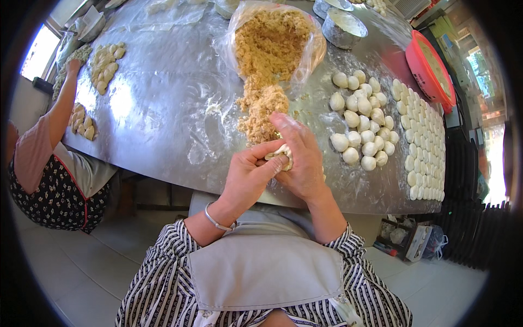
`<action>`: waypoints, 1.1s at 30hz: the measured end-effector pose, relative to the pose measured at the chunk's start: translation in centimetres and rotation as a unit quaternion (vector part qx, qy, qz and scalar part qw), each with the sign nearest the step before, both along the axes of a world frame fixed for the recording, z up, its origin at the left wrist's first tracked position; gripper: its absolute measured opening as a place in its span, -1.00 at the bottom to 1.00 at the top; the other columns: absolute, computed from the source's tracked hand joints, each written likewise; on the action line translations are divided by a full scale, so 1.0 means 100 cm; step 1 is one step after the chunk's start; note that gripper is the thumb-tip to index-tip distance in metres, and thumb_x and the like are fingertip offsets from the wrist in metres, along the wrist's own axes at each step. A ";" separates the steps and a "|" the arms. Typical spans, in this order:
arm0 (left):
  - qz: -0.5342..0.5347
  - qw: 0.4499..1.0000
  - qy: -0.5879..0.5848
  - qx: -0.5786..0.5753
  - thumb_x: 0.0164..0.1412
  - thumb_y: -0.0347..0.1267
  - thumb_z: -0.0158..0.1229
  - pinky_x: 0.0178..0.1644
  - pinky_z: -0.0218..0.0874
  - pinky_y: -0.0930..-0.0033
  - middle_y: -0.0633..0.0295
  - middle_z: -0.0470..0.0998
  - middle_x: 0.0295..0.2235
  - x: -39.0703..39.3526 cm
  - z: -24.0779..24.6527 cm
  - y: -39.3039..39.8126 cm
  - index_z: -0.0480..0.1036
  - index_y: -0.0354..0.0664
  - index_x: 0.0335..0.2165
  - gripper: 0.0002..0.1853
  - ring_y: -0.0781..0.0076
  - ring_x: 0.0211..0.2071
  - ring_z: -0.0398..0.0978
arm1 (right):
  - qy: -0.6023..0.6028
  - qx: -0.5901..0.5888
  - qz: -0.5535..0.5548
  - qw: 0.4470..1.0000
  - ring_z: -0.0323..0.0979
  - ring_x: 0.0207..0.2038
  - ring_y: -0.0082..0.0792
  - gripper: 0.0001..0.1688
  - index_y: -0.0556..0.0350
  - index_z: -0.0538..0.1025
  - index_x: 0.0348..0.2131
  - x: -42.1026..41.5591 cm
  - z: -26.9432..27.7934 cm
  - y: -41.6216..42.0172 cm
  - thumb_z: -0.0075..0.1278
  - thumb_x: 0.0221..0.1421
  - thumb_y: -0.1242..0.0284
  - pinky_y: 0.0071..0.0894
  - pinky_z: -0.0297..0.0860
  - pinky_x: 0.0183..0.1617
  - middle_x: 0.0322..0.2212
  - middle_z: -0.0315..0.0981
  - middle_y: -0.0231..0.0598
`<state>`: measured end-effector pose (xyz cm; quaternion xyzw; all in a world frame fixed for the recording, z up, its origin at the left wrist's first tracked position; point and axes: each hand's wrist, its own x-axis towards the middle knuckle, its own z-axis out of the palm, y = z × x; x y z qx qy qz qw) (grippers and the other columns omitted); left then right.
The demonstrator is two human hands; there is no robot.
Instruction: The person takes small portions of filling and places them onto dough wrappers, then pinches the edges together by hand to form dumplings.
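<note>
Both hands meet over the near edge of the steel table, around one small piece of white dough (282, 156) with gathered folds. My left hand (255, 169) pinches its rim between thumb and fingers. My right hand (300, 161) cups it from the right, its fingers pointing away from me. Just beyond the fingers lies a heap of crumbly tan filling (263, 106), spilling from an open clear plastic bag (320, 45). Round filled dough balls (363, 104) sit in a loose group right of my hands. Whether filling is inside the held dough is hard to tell.
Rows of flattened dough pieces (421, 147) cover the table's right end, beside a red plastic basin (414, 61). Metal bowls (344, 32) stand at the far side. At left, a co-worker's arm (61, 102) reaches past dough pieces (105, 67). The floury steel table (163, 102) has a curved-looking near edge.
</note>
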<state>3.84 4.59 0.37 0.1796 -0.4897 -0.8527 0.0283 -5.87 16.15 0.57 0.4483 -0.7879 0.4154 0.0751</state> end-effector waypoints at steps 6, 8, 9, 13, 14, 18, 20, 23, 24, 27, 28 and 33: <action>0.014 0.999 0.047 -0.012 0.30 -0.58 0.08 -0.07 0.35 0.54 0.24 0.52 -0.06 0.001 0.003 0.003 0.43 -0.34 0.08 -0.62 0.67 -0.18 0.50 | -0.018 -0.072 0.051 0.996 0.44 0.11 0.00 -0.57 0.07 0.56 -0.10 0.001 -0.025 -0.001 0.27 -0.01 0.41 -0.07 0.32 0.23 0.03 0.50 -0.16; -0.017 0.947 0.103 0.303 0.31 -0.56 0.11 -0.09 0.34 0.55 0.25 0.51 -0.05 0.004 -0.010 -0.005 0.42 -0.31 0.09 -0.62 0.67 -0.18 0.49 | -0.018 -0.086 0.046 0.995 0.46 0.08 0.02 -0.61 0.07 0.56 -0.13 0.002 -0.029 0.000 0.27 0.00 0.41 -0.07 0.32 0.23 -0.02 0.53 -0.16; -0.012 0.960 0.089 0.266 0.32 -0.55 0.12 -0.08 0.35 0.55 0.25 0.51 -0.05 0.004 -0.012 -0.002 0.40 -0.32 0.10 -0.61 0.66 -0.17 0.49 | -0.009 -0.078 0.037 0.996 0.47 0.06 0.02 -0.61 0.07 0.56 -0.14 0.001 -0.030 0.000 0.28 0.00 0.41 -0.07 0.32 0.23 -0.04 0.54 -0.16; -0.001 0.982 0.051 0.182 0.34 -0.50 0.15 -0.04 0.37 0.51 0.25 0.47 0.01 0.000 -0.012 0.004 0.38 -0.34 0.14 -0.58 0.62 -0.10 0.48 | -0.076 -0.106 0.018 0.991 0.45 0.10 -0.02 -0.56 0.09 0.54 -0.11 0.008 -0.017 -0.002 0.30 -0.02 0.39 -0.06 0.32 0.24 -0.05 0.54 -0.16; 0.000 0.983 0.046 0.177 0.34 -0.49 0.16 -0.03 0.38 0.49 0.25 0.46 0.04 -0.002 -0.010 0.003 0.37 -0.34 0.15 -0.57 0.60 -0.07 0.48 | -0.096 -0.104 0.006 0.990 0.43 0.11 -0.02 -0.52 0.08 0.54 -0.08 0.008 -0.009 -0.002 0.30 -0.03 0.38 -0.04 0.32 0.23 -0.04 0.53 -0.16; -0.047 0.983 0.010 0.177 0.34 -0.52 0.14 0.03 0.39 0.44 0.25 0.49 0.00 -0.002 0.000 0.000 0.29 -0.30 0.23 -0.48 0.57 -0.05 0.49 | -0.093 -0.065 0.005 0.994 0.37 0.18 -0.05 -0.41 0.01 0.54 0.01 0.002 0.001 0.004 0.33 -0.06 0.36 -0.02 0.31 0.23 0.03 0.50 -0.17; -0.028 0.958 -0.006 0.286 0.34 -0.53 0.13 0.07 0.40 0.41 0.27 0.52 -0.03 -0.002 0.010 0.001 0.26 -0.25 0.26 -0.45 0.56 -0.07 0.51 | -0.040 -0.040 0.015 0.998 0.36 0.19 -0.05 -0.39 -0.04 0.56 0.03 -0.001 -0.002 0.006 0.33 -0.07 0.35 -0.02 0.31 0.23 0.06 0.49 -0.18; -0.032 0.974 0.016 0.222 0.32 -0.58 0.13 0.10 0.40 0.39 0.24 0.52 -0.03 -0.002 -0.009 0.002 0.15 -0.24 0.31 -0.35 0.53 -0.05 0.52 | 0.032 -0.030 0.016 0.999 0.37 0.19 -0.05 -0.41 -0.07 0.59 0.00 -0.001 -0.008 0.005 0.36 -0.09 0.35 -0.06 0.33 0.22 0.08 0.48 -0.19; -0.027 0.977 0.025 0.211 0.31 -0.59 0.13 0.10 0.39 0.40 0.23 0.51 -0.02 -0.002 -0.014 0.002 0.14 -0.24 0.32 -0.34 0.53 -0.05 0.52 | 0.045 -0.033 0.016 0.998 0.37 0.20 -0.05 -0.43 -0.06 0.61 -0.04 -0.001 -0.010 0.005 0.38 -0.11 0.36 -0.09 0.35 0.20 0.09 0.48 -0.17; -0.016 0.980 0.043 0.192 0.28 -0.61 0.16 0.11 0.39 0.41 0.23 0.50 -0.01 0.001 -0.020 0.003 0.10 -0.26 0.31 -0.31 0.55 -0.05 0.52 | 0.048 -0.048 0.044 0.997 0.37 0.19 -0.02 -0.49 -0.10 0.61 -0.06 -0.005 -0.024 0.006 0.34 -0.08 0.36 -0.08 0.33 0.22 0.09 0.48 -0.18; -0.016 0.980 0.043 0.195 0.27 -0.61 0.17 0.10 0.40 0.42 0.23 0.50 -0.02 0.000 -0.019 0.003 0.10 -0.26 0.31 -0.30 0.55 -0.06 0.52 | 0.044 -0.054 0.058 0.996 0.37 0.19 0.00 -0.50 -0.12 0.61 -0.05 -0.006 -0.027 0.006 0.31 -0.05 0.35 -0.05 0.31 0.24 0.08 0.48 -0.19; 0.016 0.994 0.033 0.100 0.25 -0.58 0.19 -0.02 0.37 0.50 0.27 0.51 -0.10 -0.007 0.009 0.006 0.18 -0.23 0.20 -0.40 0.59 -0.18 0.48 | -0.106 -0.101 0.012 0.989 0.37 0.20 0.00 -0.76 0.01 0.62 -0.24 0.006 -0.001 -0.001 0.23 0.05 0.39 -0.06 0.31 0.24 0.00 0.55 -0.15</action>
